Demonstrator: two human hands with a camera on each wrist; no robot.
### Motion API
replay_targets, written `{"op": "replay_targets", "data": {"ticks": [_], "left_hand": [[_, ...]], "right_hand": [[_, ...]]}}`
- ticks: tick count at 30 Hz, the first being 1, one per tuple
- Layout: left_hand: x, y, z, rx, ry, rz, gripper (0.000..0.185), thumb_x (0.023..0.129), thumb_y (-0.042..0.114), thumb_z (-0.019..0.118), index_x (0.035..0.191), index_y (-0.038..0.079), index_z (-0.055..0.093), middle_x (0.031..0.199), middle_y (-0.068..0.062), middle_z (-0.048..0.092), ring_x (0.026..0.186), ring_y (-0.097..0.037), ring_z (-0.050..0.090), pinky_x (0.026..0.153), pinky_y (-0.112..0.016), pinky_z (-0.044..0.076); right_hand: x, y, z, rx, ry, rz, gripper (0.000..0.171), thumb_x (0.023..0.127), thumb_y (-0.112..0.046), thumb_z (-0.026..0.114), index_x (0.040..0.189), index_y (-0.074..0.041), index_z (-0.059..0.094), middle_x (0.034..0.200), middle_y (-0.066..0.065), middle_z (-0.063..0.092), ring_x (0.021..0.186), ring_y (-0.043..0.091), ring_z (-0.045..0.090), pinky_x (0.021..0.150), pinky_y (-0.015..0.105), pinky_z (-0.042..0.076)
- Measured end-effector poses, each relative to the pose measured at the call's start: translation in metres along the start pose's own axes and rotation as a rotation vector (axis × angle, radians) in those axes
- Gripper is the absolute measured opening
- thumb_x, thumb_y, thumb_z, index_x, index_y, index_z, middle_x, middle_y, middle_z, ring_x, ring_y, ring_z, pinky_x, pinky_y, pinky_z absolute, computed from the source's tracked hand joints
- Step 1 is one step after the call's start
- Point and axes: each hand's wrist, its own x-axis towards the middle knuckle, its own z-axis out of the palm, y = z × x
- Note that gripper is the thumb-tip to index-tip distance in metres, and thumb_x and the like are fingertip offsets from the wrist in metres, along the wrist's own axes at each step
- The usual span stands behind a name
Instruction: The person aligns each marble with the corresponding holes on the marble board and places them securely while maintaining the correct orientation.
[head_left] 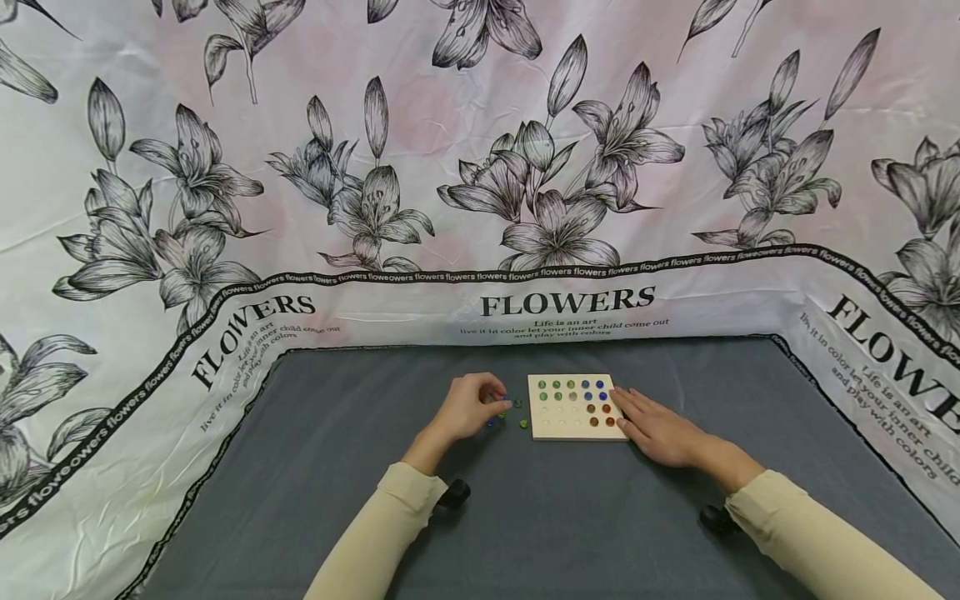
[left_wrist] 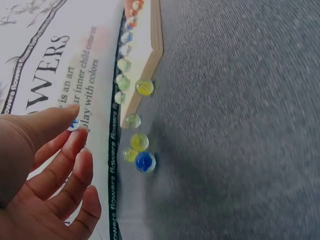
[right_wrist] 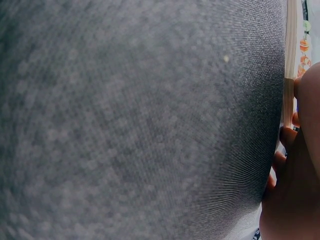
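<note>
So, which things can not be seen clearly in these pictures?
- Head view: the loose marbles beside the left hand are too small to count, and its fingers hide some.
- Head view: the right hand covers the near right corner of the wooden board.
- Left wrist view: the blue marble is mostly hidden by the fingertips.
- Right wrist view: the board is cut by the right edge; the grey cloth is blurred.

Glossy glass marbles (left_wrist: 145, 161), pale wooden board (head_left: 576, 407), matt grey cloth (head_left: 570, 517).
</note>
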Motion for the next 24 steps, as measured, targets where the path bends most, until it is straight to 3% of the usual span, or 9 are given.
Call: {"op": "replay_targets", "data": {"ticks": [14,24], "left_hand": [[0.014,0.014,0.023,-0.004,-0.033,0.004,0.013,0.095,0.015,0.075,0.105,0.008,0.074,0.091,0.000,0.070,0.070,-0.011,0.056,0.062,-0.027,0.046],[0.019,0.024,0.030,-0.016,-0.059,0.012,0.011,0.095,0.016,0.075,0.103,0.008,0.073,0.090,0.000,0.070,0.073,-0.009,0.056,0.065,-0.025,0.047]], "right_hand": [[0.003,0.010,0.008,0.001,-0.006,0.000,0.059,0.113,-0.033,0.038,0.159,0.001,0.029,0.164,0.024,0.027,0.150,0.049,0.022,0.118,0.062,0.023],[0.002,0.013,0.010,0.001,0.013,-0.018,0.060,0.113,-0.036,0.037,0.159,0.001,0.029,0.164,0.025,0.028,0.149,0.050,0.023,0.116,0.064,0.024]]}}
